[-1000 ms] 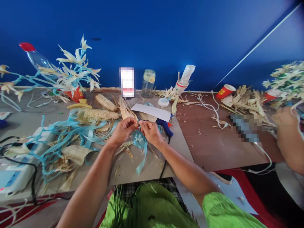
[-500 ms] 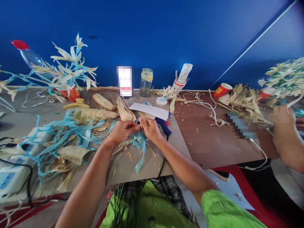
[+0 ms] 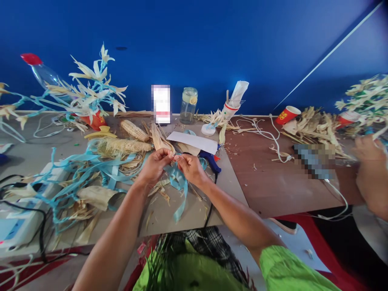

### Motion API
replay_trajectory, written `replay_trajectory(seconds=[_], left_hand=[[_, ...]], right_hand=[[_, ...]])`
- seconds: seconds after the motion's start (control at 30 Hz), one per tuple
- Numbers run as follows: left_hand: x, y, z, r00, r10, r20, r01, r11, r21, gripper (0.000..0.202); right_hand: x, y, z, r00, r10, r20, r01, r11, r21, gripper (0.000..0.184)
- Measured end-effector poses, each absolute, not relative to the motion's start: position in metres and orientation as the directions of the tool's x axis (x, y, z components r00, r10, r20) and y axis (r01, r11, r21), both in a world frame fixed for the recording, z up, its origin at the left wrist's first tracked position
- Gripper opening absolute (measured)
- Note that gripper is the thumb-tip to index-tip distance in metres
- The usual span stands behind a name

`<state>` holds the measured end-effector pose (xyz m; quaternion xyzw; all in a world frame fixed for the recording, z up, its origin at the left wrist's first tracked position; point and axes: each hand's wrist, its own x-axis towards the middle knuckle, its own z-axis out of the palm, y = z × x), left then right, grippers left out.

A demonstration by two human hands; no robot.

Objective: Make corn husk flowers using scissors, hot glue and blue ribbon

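Blue wall (image 3: 194, 48) backs a cluttered table (image 3: 160, 222). Left hand (image 3: 156, 165) and right hand (image 3: 191, 167) each pinch fingertips together, anything between them too small to tell, beside loose blue ribbon (image 3: 179, 182).

Near my desk's (image 3: 166, 220) front edge, I had smooth, faintly shiny blue ribbon (image 3: 179, 182); farther back, a rough, bumpy corncob (image 3: 135, 130) and dry, matt husk (image 3: 160, 139); at the back edge, a glossy, clear jar (image 3: 188, 109).
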<state>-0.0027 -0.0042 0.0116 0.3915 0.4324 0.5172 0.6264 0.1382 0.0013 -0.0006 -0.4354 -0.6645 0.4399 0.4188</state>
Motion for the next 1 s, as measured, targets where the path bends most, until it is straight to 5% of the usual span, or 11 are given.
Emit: replay_trajectory(seconds=[0.67, 1.0], left_hand=[[-0.012, 0.003, -0.001, 0.318, 0.942, -0.107, 0.229, 0.033, 0.973, 0.021], [-0.012, -0.002, 0.008, 0.265, 0.953, -0.148, 0.162, 0.107, 0.981, 0.021]], right_hand=[[0.143, 0.011, -0.008, -0.255, 0.961, 0.110, 0.280, 0.182, -0.943, 0.052], [0.152, 0.013, 0.006, -0.090, 0.982, 0.167, 0.133, 0.178, -0.975, 0.041]])
